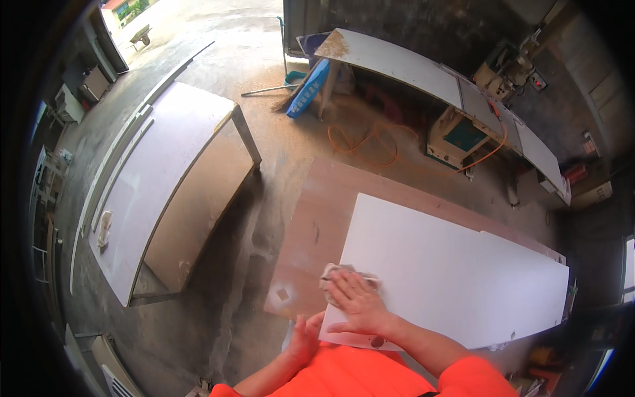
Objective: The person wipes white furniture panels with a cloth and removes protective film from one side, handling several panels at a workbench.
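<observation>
My right hand (357, 304) lies with its fingers over a crumpled, pale cloth (331, 272), pressing it onto a large white board (450, 271) near the board's left edge. The hand hides part of the cloth. Close to the board's near left corner is my left hand (304, 337), thumb up and fingers apart, some of them hidden; it seems to touch the edge and holds nothing that I can see. A dark round hole (377, 342) shows in the board's near edge. Beneath the board is a reddish-brown tabletop (301, 245), sticking out at the left and far sides.
To the left stands another table (165, 145) with a pale top, long strips (122, 159) and a small crumpled cloth (104, 228). A long workbench (397, 63) runs along the far right. An orange hose (364, 149) loops over the dusty floor near a broom (284, 102).
</observation>
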The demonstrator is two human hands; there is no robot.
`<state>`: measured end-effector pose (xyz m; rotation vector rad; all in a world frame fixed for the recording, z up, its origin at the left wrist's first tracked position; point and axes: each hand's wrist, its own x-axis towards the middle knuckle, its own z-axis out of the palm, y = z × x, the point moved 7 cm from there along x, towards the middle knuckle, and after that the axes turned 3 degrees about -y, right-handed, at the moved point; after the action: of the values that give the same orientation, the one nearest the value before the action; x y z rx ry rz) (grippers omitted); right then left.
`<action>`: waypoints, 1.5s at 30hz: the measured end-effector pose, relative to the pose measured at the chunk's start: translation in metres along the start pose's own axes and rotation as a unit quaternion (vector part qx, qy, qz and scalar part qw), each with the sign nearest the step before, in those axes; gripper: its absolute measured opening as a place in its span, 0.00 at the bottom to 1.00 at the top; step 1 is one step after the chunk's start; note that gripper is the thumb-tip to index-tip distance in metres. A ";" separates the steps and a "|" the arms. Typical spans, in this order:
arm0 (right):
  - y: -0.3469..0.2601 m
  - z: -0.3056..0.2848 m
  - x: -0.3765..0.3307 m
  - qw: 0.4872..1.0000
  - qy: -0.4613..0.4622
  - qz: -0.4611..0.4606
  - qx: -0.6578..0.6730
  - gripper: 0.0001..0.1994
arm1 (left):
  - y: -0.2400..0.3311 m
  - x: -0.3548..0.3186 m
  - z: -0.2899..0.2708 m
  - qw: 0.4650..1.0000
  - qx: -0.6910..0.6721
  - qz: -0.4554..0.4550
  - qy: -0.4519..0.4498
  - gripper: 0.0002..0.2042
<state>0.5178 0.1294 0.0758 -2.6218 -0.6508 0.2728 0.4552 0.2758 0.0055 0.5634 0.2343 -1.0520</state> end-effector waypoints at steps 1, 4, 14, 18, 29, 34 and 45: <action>0.028 -0.009 -0.018 0.996 -0.008 0.085 -0.028 0.54 | -0.009 -0.002 -0.007 1.000 -0.003 -0.007 -0.013 0.50; 0.167 -0.065 -0.103 0.905 0.115 0.401 -0.088 0.47 | 0.007 0.022 -0.017 0.994 0.100 0.043 0.010 0.38; 0.158 -0.094 -0.016 0.954 0.152 0.241 -0.089 0.45 | 0.069 0.099 0.177 0.529 0.760 0.375 -0.035 0.33; 0.189 -0.092 -0.042 0.873 0.173 0.214 -0.402 0.48 | 0.026 0.161 0.181 0.414 0.863 0.289 0.031 0.40; 0.452 -0.180 -0.568 0.747 0.201 0.633 -0.027 0.54 | 0.000 0.165 0.192 0.329 0.903 0.243 0.134 0.41; 0.478 -0.206 -0.597 0.717 0.334 0.603 -0.098 0.34 | -0.007 0.180 0.182 0.341 0.891 0.267 0.137 0.39; 0.088 -0.002 -0.233 0.990 0.131 0.021 0.046 0.49 | 0.015 0.165 0.133 0.411 0.822 0.374 0.126 0.28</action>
<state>0.3506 -0.0546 0.0583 -2.5245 -0.4810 -0.0287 0.5382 0.0848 0.0491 2.3645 -0.9512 0.1259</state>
